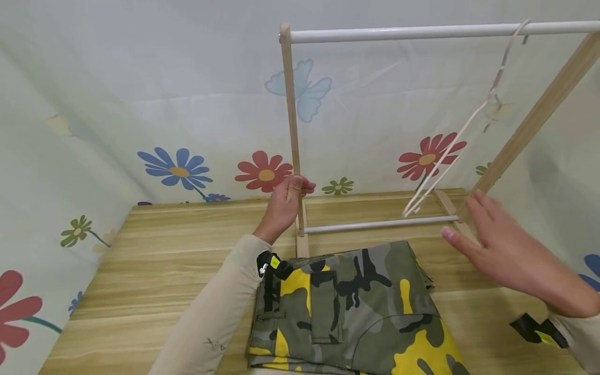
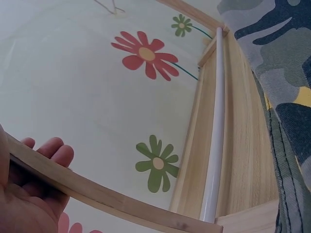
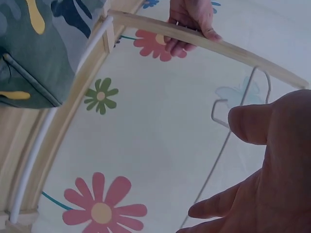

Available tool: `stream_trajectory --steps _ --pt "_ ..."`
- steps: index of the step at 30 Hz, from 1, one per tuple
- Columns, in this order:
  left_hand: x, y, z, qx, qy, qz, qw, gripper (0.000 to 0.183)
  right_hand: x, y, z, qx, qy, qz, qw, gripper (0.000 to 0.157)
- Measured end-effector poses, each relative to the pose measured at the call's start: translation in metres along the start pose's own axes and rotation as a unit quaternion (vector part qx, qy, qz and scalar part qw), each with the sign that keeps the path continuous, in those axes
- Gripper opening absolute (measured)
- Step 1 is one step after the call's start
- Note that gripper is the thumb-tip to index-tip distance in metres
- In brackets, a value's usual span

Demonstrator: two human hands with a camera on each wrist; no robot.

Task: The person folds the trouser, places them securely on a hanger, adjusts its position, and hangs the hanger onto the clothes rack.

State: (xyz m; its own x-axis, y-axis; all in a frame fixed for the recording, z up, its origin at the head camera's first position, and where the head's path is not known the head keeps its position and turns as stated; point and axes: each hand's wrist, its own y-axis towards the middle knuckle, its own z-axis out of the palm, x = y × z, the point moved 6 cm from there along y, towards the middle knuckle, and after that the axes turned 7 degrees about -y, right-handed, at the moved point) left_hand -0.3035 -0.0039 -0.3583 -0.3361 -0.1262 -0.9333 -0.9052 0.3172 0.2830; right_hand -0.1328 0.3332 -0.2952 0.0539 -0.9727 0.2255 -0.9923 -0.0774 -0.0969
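My left hand (image 1: 283, 200) grips the left wooden post of a small clothes rack (image 1: 291, 114), thumb on one side and fingers on the other. In the left wrist view, those fingers (image 2: 60, 153) show past the post's edge. Beside the right post (image 1: 534, 114), my right hand (image 1: 511, 250) is held with fingers extended and thumb apart, slightly blurred. Nothing is in it. A thin white hanger (image 1: 445, 151) hangs from the rack's white top rail (image 1: 398, 34). In front of the rack lies a folded camouflage garment (image 1: 370, 307) in green, grey, black and yellow.
A wood-grain tabletop (image 1: 178, 271) bears the rack and the garment. Low across the rack runs a white bar (image 1: 379, 225). Behind stands a pale wall covering (image 1: 197, 104) with printed flowers and a butterfly. Dark devices (image 1: 274, 264) are strapped to both wrists.
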Motion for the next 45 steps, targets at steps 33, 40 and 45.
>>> stream_trajectory --steps 33,40,45 --pt "0.003 0.002 0.002 -0.01 -0.013 0.016 0.9997 0.055 -0.021 0.014 -0.083 -0.061 -0.023 0.042 0.997 0.091" --pt "0.001 0.0 0.003 -0.015 -0.01 0.016 0.9997 0.054 -0.024 0.019 -0.096 -0.063 -0.03 0.042 0.997 0.09" --pt "0.0 -0.001 0.004 -0.018 -0.002 0.017 0.9997 0.049 -0.026 0.023 -0.104 -0.058 -0.024 0.041 0.997 0.091"
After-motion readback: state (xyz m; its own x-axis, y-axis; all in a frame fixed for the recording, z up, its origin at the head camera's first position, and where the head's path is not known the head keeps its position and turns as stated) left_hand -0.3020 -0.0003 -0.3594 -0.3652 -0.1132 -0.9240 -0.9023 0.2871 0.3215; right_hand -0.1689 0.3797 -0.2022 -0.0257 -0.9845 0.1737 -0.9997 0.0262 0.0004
